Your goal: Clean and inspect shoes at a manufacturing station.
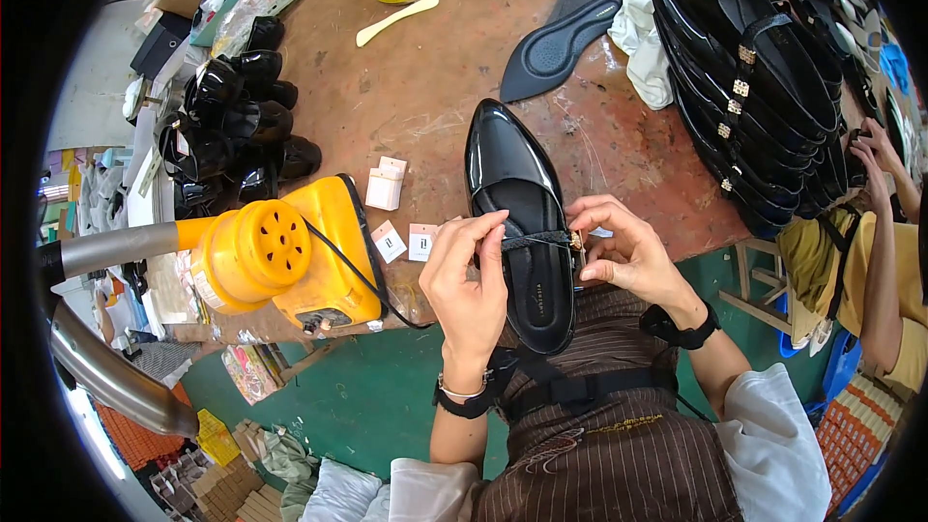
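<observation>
A glossy black pointed flat shoe [510, 174] lies on the brown table [435, 87], heel toward me. A thin black strap [536, 239] runs across its opening. My left hand [471, 275] pinches the strap's left end over the shoe's edge. My right hand [626, 249] grips the right end, where a small gold buckle [577, 241] shows between the fingertips. Both wrists wear black bands.
A yellow heat blower [290, 256] on a metal pipe stands left of the shoe. Small paper tags [387, 184] lie by it. Black shoes are stacked at right [764, 97] and heaped at left [232, 126]. A dark insole [561, 34], white cloth, a tin can and another person at far right.
</observation>
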